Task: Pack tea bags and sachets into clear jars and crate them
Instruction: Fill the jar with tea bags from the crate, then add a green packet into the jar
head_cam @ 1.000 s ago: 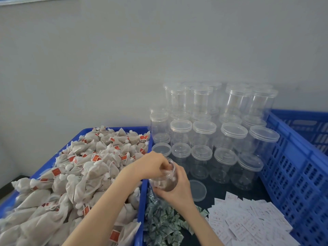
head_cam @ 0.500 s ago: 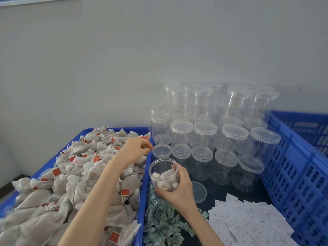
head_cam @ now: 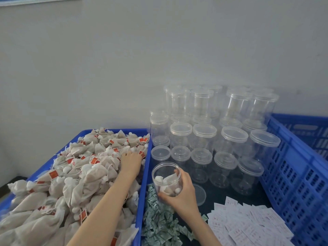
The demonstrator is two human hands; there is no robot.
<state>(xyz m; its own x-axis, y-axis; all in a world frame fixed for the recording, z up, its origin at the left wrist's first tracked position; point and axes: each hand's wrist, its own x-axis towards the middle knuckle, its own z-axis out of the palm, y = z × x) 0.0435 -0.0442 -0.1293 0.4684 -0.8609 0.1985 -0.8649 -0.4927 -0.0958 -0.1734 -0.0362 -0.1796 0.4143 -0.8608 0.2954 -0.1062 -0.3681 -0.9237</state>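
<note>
Left hand (head_cam: 130, 161) has moved from the jar mouth, where it was a second ago, up and left onto the heap of tea bags (head_cam: 74, 173) in the blue tray (head_cam: 144, 189) at lower left of frame. Its fingers are buried among the bags near the tray's right wall; cannot tell whether they are clenched on a bag or released.

Right hand (head_cam: 182, 192) grips the open jar (head_cam: 166, 178) at lower centre, fingers and thumb wrapped round its wall from the right and below. Jar sits slightly lower than half a second ago, upright, lidless, a few tea bags in its bottom half. A loose clear lid (head_cam: 199, 193) lies flat just right of that hand.

Green sachets (head_cam: 159, 224) are heaped below the jar, at bottom centre. White printed slips (head_cam: 248, 226) are spread at lower right on the dark surface.

Empty lidded jars (head_cam: 229, 139) stand stacked in tiers behind, centre to right of frame. Blue slotted crate (head_cam: 298, 171) at right edge, just beside the stack.
</note>
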